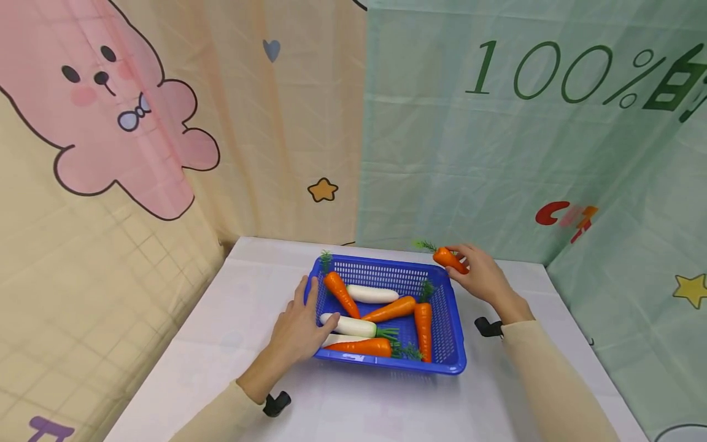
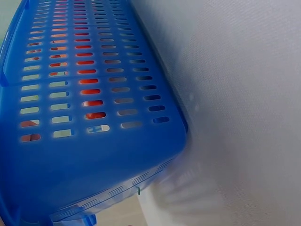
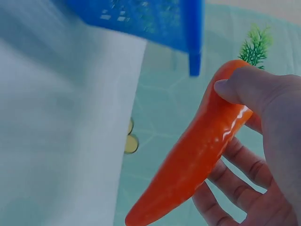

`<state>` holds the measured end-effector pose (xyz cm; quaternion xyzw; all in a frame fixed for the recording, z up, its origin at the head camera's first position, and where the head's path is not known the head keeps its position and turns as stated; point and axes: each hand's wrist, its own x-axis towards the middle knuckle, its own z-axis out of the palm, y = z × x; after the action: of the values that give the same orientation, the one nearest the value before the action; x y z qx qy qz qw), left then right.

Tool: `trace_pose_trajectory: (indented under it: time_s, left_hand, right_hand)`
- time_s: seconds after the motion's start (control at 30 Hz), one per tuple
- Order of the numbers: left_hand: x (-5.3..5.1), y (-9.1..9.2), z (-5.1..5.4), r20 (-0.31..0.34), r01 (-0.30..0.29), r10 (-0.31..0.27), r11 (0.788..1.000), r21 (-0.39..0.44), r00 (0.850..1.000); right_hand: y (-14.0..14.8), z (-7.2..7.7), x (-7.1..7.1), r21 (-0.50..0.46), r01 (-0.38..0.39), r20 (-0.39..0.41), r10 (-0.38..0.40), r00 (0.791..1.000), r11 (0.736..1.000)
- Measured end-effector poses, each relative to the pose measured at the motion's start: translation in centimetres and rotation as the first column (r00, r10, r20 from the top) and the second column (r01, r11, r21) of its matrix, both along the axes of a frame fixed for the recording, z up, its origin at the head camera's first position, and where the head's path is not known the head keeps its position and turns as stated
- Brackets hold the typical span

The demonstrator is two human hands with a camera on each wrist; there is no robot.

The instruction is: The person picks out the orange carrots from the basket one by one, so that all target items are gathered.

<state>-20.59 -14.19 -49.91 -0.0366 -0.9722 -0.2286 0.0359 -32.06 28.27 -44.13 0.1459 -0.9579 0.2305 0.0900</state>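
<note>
A blue plastic basket holds several orange carrots and white radishes. My right hand pinches another carrot with a green top above the table, just outside the basket's back right corner. In the right wrist view the thumb presses on the thick end of this carrot, with the fingers behind it. Spread over the basket's left rim is my left hand, its thumb reaching inside above a white radish. The left wrist view shows the basket's slotted side; only a sliver of hand shows there.
The basket stands on a white-covered table. Printed curtains hang behind the table and along both sides. A black wrist mount sits below the left wrist, another beside the right one.
</note>
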Motion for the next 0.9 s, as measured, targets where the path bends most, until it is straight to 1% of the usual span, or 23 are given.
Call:
trace_pose_trajectory:
  time_s: [0.1, 0.23, 0.33, 0.47, 0.57, 0.73, 0.9]
  left_hand:
    - [0.0, 0.0, 0.1, 0.004, 0.0, 0.0, 1.0, 0.002, 1.0]
    - [0.0, 0.1, 0.2, -0.002, -0.004, 0.004, 1.0, -0.002, 1.0]
    - [-0.1, 0.2, 0.2, -0.009, -0.011, 0.011, 1.0, -0.008, 1.0]
    - [-0.1, 0.4, 0.1, 0.003, -0.014, 0.014, 1.0, -0.008, 1.0]
    - [-0.1, 0.3, 0.1, 0.01, -0.017, 0.017, 1.0, -0.011, 1.0]
    - [0.0, 0.2, 0.1, 0.008, -0.018, 0.018, 1.0, -0.011, 1.0]
    - [0.0, 0.1, 0.2, 0.016, -0.015, 0.015, 1.0, -0.012, 1.0]
  right_hand:
    - [1.8, -1.1, 0.0, -0.006, 0.036, 0.009, -0.036, 0.999, 0.999]
    - [4.1, -2.6, -0.3, -0.006, 0.085, 0.043, -0.084, 0.996, 0.996]
    - [5.6, -3.6, -0.6, 0.04, 0.11, 0.075, -0.112, 0.991, 0.993]
    - [7.1, -4.9, -1.0, 0.125, 0.129, 0.121, -0.144, 0.982, 0.984]
    - [7.7, -5.8, -1.2, 0.153, 0.12, 0.158, -0.145, 0.977, 0.981]
    - [8.0, -7.1, -1.5, 0.157, 0.111, 0.195, -0.141, 0.971, 0.981]
    - [8.0, -7.6, -1.3, 0.147, 0.11, 0.204, -0.139, 0.969, 0.983]
